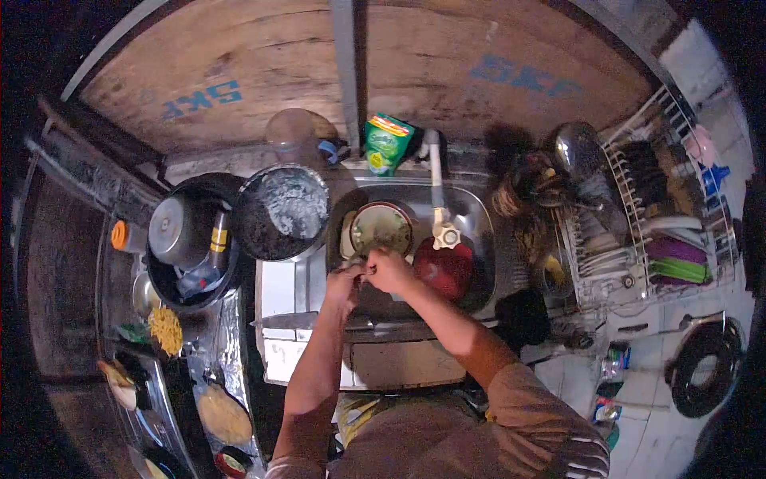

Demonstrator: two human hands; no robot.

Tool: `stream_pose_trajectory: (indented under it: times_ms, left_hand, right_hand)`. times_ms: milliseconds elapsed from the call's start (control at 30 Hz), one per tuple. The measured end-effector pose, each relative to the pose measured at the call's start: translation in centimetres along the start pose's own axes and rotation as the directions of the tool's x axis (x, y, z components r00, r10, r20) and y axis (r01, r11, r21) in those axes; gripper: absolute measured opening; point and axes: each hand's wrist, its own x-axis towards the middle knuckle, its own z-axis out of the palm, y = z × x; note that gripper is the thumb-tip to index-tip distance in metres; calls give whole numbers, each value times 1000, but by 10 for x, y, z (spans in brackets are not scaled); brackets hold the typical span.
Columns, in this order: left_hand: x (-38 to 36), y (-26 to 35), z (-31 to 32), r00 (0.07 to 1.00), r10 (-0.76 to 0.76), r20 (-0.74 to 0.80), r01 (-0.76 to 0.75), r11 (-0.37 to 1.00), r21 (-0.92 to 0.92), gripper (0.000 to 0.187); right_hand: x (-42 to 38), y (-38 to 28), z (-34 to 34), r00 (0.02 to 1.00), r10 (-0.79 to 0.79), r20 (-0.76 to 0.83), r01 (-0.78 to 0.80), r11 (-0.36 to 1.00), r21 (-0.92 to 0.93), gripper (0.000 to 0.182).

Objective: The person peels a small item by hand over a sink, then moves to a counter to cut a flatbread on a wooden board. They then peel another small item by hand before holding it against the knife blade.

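My left hand and my right hand meet over the near left part of a steel sink. Both have curled fingers, closed around something small and greyish that is too blurred to name. Just beyond them, a plate with a dark red rim lies in the sink, partly overlapping a pale dish at its left. To the right of my right hand sits a red bowl, below the faucet with its cream knob. My right forearm passes over the sink's near edge.
A large dark pan stands left of the sink, beside a black basin holding a pot. A green soap pouch leans at the back. On the right is a dish rack with plates. A knife lies along the near edge.
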Motion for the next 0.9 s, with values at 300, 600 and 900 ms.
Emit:
stream_pose_trajectory:
  times_ms: [300, 600, 900]
  left_hand:
    - [-1, 18, -5, 977, -210, -36, 209, 978, -6, 9]
    - [-19, 29, -5, 1000, -3, -20, 3, 1000, -17, 5]
    - [-45, 46, 10, 975, 131, 177, -188, 913, 362, 10]
  right_hand:
    - [-1, 4, 3, 984, -174, 28, 175, 982, -67, 13]
    - [13, 31, 13, 942, 76, -327, 46, 936, 349, 6]
    - [47, 58, 6, 959, 143, -245, -133, 989, 56, 22]
